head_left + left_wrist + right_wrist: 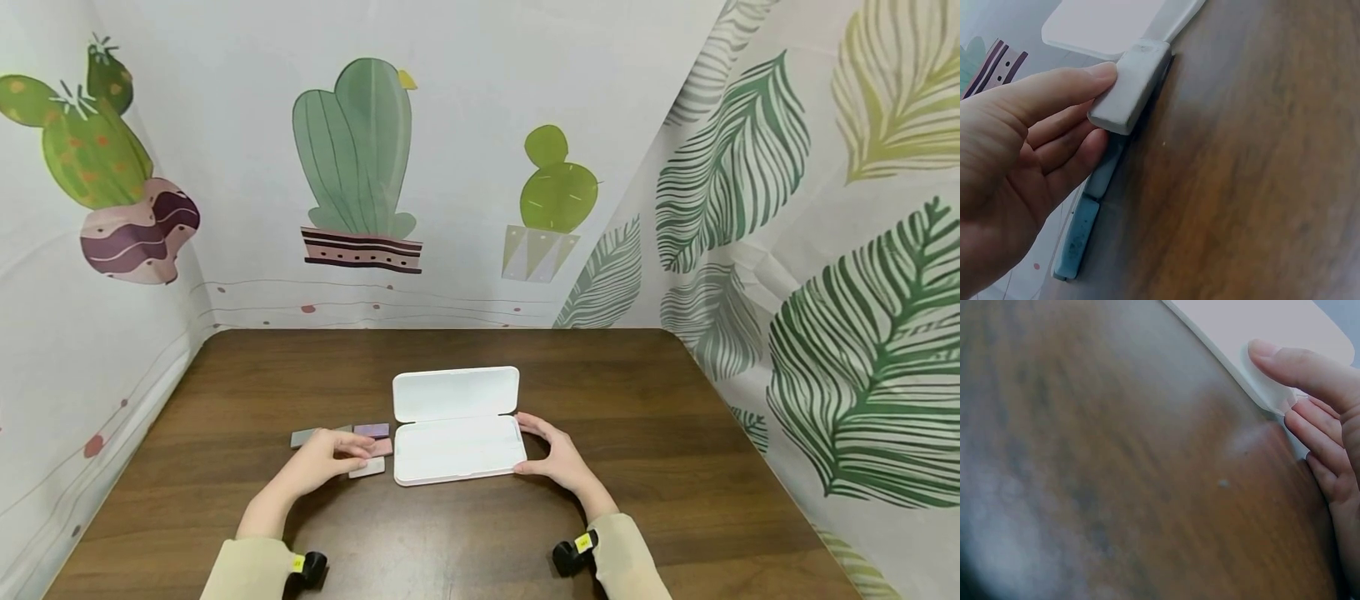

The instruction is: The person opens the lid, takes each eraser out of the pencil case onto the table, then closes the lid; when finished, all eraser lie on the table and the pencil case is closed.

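An open white pencil case lies on the table, its lid tipped back behind it. My right hand grips the right end, with the thumb over the rim and the fingers along the outer side. My left hand is left of the case among several small rectangular blocks. It pinches a white block between thumb and fingers. Near it lie a pink block, a purple block and a grey-green block; another block is partly hidden behind the fingers.
The brown wooden table carries the case and blocks. A patterned cloth with cacti and leaves hangs behind it and along the sides. Black wrist cameras sit at both sleeves.
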